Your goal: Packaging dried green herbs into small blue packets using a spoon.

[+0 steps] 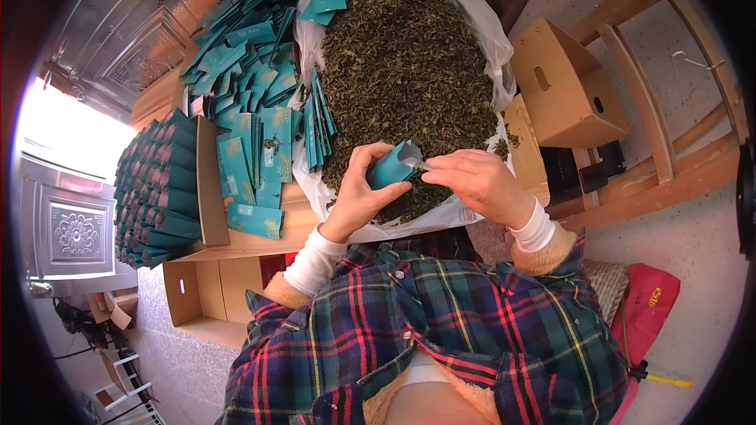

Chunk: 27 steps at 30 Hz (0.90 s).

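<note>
My left hand (361,192) grips a teal packet (387,172) around its sides, with the packet's pale inner mouth tilted towards my right. Beside that mouth my right hand (483,180) pinches a small translucent object (420,165); what exactly it is cannot be made out. A few dark leaf bits show at its tip. Both hands are over the near end of a large heap of dried tea leaves (407,71), which lies on a white plastic bag (493,41).
Loose teal packets (251,79) cover the table's left side. A cardboard box (212,189) holds upright rows of teal packets (156,189). Another carton (558,91) stands at right, near a wooden frame (638,100). Below the table is an open cardboard box (207,301).
</note>
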Tool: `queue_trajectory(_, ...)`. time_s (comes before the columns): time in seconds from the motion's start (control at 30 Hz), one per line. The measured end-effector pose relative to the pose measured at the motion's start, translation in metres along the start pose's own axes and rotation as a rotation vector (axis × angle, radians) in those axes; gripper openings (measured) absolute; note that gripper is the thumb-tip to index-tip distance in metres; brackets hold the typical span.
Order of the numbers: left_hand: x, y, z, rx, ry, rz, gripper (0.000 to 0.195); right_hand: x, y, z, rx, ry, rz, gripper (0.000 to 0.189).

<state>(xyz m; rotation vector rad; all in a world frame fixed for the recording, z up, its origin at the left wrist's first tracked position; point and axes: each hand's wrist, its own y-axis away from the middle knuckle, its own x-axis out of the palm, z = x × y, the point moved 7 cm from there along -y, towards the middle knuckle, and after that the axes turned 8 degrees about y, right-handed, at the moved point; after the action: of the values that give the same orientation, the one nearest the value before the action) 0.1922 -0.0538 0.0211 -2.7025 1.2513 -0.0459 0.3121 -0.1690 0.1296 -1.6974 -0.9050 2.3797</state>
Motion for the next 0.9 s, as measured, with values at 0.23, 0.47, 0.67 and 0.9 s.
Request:
queue_trajectory(0.23, -0.018, 0.004, -0.004, -0.051, 0.193, -0.11, 0.059, -0.003, 0.013, -0.056, 0.516, -0.347, -0.143, 0.019)
queue_trajectory(0.47, -0.019, 0.001, -0.01, 0.097, 0.193, -0.124, 0.067, 0.107, -0.003, -0.1, 1.008, -1.077, 0.108, 0.027)
queue_trajectory(0.67, -0.018, -0.002, -0.009, 0.095, 0.297, -0.131, 0.068, 0.097, -0.008, -0.135, 0.949, -0.911, -0.199, 0.028)
queue_trajectory(0.9, -0.016, -0.014, -0.009, 0.047, 0.308, -0.099, 0.067, 0.071, -0.007, -0.131, 0.775, -0.72, -0.293, 0.024)
